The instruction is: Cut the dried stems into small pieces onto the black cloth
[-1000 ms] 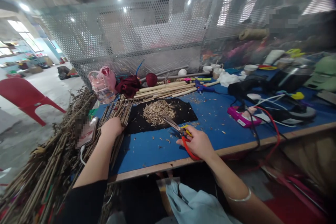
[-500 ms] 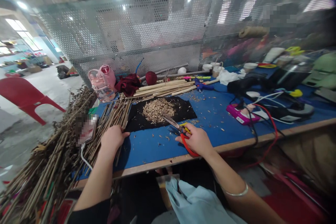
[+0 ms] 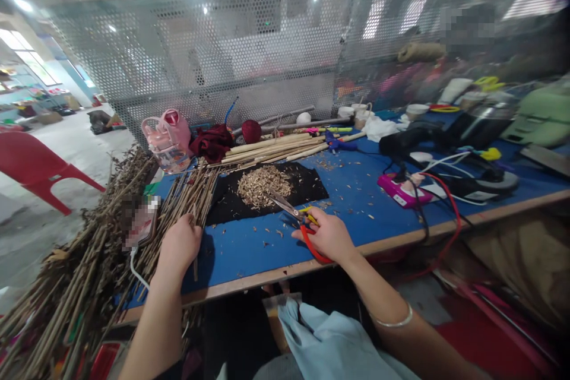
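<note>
My right hand (image 3: 330,234) is closed around the handles of a pair of scissors (image 3: 291,210), one handle yellow and one red-orange. Their blades point up and left over a heap of cut stem pieces (image 3: 262,186) on a black cloth (image 3: 307,181). At the left, my left hand (image 3: 181,243) has its fingers closed by the near part of a bundle of dry stems (image 3: 186,190). A thin stem (image 3: 195,270) shows above and below the fingers, apparently held in them; the grip itself is partly hidden.
Long dry branches (image 3: 84,255) lean off the table's left side beside a phone (image 3: 146,222) with a white cable. Behind the cloth lie pale sticks (image 3: 271,147) and a blue glue gun (image 3: 341,143). A magenta power strip (image 3: 403,191) with tangled cables sits right. A perforated metal screen (image 3: 267,65) stands behind.
My left hand has shifted left and closed at the stem bundle, its thumb no longer stretched toward the cloth. The right hand keeps the scissors near the heap. The whole view has shifted slightly.
</note>
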The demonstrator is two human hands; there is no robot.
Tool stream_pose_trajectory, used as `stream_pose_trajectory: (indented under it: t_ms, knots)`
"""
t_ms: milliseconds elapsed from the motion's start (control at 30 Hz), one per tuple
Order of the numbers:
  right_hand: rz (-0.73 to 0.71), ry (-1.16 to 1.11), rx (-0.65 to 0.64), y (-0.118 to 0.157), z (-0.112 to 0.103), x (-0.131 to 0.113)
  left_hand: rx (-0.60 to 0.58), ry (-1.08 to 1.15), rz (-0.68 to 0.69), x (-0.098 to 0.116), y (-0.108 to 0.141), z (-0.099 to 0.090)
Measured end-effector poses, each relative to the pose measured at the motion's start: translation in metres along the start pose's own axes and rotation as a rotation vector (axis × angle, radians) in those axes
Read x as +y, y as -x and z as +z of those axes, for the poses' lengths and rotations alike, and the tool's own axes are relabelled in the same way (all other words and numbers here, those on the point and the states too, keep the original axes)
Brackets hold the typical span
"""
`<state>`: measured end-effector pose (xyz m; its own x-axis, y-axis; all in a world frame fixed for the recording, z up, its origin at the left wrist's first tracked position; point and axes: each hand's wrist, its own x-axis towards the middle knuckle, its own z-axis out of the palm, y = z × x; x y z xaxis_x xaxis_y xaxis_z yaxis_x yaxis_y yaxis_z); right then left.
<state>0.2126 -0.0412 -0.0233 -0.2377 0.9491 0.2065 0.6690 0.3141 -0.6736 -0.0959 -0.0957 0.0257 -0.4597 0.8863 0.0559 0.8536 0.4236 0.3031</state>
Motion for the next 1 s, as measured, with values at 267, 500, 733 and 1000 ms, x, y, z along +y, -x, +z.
stream_pose_trajectory:
  t_ms: [267,500,733,1000]
  knots:
    - [-0.012,0.027,0.011,0.0,0.0,0.001,-0.064,0.882,-0.141,0.002,0.008,0.012]
    - [-0.03,0.041,0.012,0.0,-0.001,0.0,-0.28,1.58,-0.223,0.051,0.035,0.017]
    - [-0.056,0.09,0.065,0.001,-0.006,-0.006,-0.529,1.652,-0.201,0.08,0.055,0.034]
    - [-0.073,0.022,0.127,0.0,-0.003,-0.004,-0.558,1.696,-0.201,0.092,0.061,0.047]
